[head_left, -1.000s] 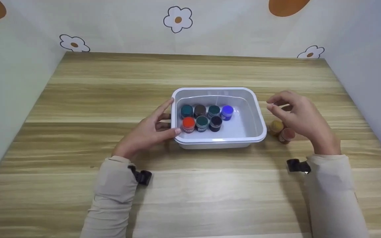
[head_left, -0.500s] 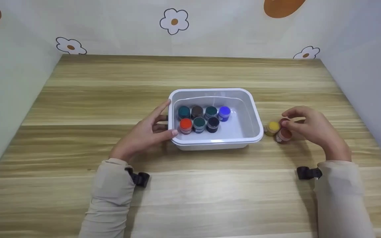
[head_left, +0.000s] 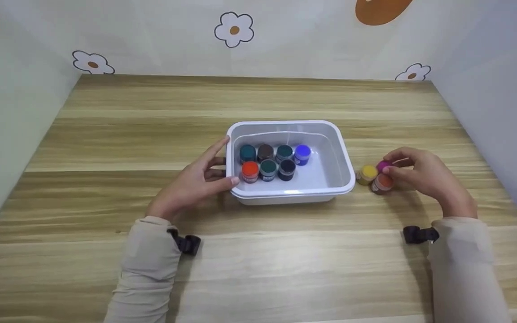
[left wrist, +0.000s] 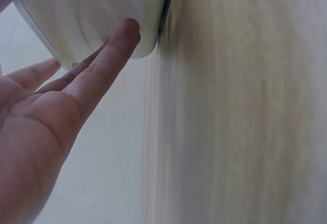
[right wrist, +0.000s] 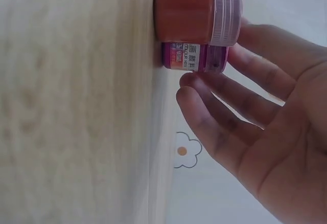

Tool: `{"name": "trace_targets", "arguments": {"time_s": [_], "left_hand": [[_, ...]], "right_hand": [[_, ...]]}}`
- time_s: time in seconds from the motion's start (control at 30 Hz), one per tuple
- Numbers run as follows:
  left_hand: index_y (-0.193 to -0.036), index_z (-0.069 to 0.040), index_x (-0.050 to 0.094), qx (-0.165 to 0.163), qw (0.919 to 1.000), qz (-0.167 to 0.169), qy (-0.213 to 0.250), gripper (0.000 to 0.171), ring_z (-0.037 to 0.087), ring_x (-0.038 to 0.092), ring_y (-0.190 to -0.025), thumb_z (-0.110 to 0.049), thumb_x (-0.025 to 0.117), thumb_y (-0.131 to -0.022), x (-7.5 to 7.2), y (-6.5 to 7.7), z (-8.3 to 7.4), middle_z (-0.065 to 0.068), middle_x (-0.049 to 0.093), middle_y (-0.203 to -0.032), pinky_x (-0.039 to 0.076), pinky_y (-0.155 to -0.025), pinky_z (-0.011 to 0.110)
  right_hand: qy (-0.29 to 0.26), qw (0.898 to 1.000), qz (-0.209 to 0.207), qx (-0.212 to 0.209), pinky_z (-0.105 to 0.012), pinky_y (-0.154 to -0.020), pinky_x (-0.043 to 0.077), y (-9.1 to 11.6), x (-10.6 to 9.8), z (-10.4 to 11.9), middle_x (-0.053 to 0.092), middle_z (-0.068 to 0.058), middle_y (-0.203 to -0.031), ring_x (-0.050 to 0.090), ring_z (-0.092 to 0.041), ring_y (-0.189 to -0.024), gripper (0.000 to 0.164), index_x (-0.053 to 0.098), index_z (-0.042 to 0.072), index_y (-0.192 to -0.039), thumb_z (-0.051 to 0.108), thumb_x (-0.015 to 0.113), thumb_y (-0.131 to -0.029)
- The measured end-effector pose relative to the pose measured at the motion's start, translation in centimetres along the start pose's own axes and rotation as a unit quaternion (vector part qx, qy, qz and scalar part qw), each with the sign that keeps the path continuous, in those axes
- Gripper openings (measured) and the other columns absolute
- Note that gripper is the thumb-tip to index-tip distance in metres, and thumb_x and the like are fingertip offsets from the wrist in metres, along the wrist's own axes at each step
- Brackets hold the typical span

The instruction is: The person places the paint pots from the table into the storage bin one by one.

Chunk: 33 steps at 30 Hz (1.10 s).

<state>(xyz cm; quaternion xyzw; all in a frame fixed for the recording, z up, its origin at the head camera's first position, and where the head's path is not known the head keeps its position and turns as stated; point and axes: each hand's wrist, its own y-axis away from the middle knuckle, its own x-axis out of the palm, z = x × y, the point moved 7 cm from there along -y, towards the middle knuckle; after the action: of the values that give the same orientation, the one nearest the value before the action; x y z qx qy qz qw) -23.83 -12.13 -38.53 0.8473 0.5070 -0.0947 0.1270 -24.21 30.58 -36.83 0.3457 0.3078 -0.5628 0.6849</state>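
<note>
My left hand (head_left: 195, 181) rests against the left side of a white plastic tub (head_left: 294, 192), thumb at the near corner. In the left wrist view its straight fingers (left wrist: 104, 70) touch the tub's outer wall. Inside stand several small paint jars, including a red one (head_left: 250, 170) and a blue one (head_left: 302, 154). To the tub's right, my right hand (head_left: 424, 175) pinches a magenta paint jar (head_left: 383, 167) between thumb and fingers. The magenta jar stands upright on the table, partly hidden behind an orange-brown jar (right wrist: 184, 9) in the right wrist view.
A yellow paint jar (head_left: 367, 174) stands between the tub and the magenta jar. The orange-brown jar is nearest the front of this group. The wooden table (head_left: 285, 260) meets a flower-patterned backdrop (head_left: 312, 40) at the back, with pale side walls.
My right hand has come from above the tub's right edge, down and to the right, onto the magenta jar. My left hand has stayed against the tub.
</note>
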Motion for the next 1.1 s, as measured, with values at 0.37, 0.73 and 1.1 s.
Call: {"name": "trace_targets", "arguments": {"time_s": [0.37,0.73,1.1], "left_hand": [[-0.16,-0.031,0.016,0.001,0.9999,-0.004,-0.015,0.093,0.033,0.049,-0.133,-0.033,0.076,-0.088,-0.2,0.1,0.1,0.019,0.044,-0.148,0.038,-0.113,0.046],[-0.16,-0.031,0.016,0.009,0.9999,0.002,-0.007,0.091,0.033,0.052,-0.13,-0.029,0.074,-0.089,0.0,0.0,-0.1,0.018,0.046,-0.146,0.041,-0.111,0.047],[-0.159,-0.034,0.016,-0.002,0.9999,0.001,-0.013,0.091,0.033,0.052,-0.131,-0.03,0.074,-0.089,0.0,0.0,0.0,0.017,0.045,-0.147,0.039,-0.112,0.048]], "right_hand": [[0.007,1.0,-0.01,-0.007,-0.039,-0.094,0.047,-0.1,-0.1,0.1,0.068,-0.021,-0.118,0.061,-0.04,-0.117,0.031,0.063,0.0,-0.121,0.015,0.066,-0.095],[0.027,0.997,-0.067,-0.023,-0.028,-0.087,0.048,0.5,-1.4,0.9,0.068,-0.025,-0.115,0.063,-0.042,-0.11,0.036,0.064,-0.004,-0.121,0.022,0.067,-0.096],[-0.008,0.989,-0.127,-0.078,-0.002,-0.076,0.046,1.3,-3.4,7.0,0.068,-0.022,-0.115,0.066,-0.009,-0.1,0.031,0.066,-0.004,-0.118,0.014,0.068,-0.094]]}}
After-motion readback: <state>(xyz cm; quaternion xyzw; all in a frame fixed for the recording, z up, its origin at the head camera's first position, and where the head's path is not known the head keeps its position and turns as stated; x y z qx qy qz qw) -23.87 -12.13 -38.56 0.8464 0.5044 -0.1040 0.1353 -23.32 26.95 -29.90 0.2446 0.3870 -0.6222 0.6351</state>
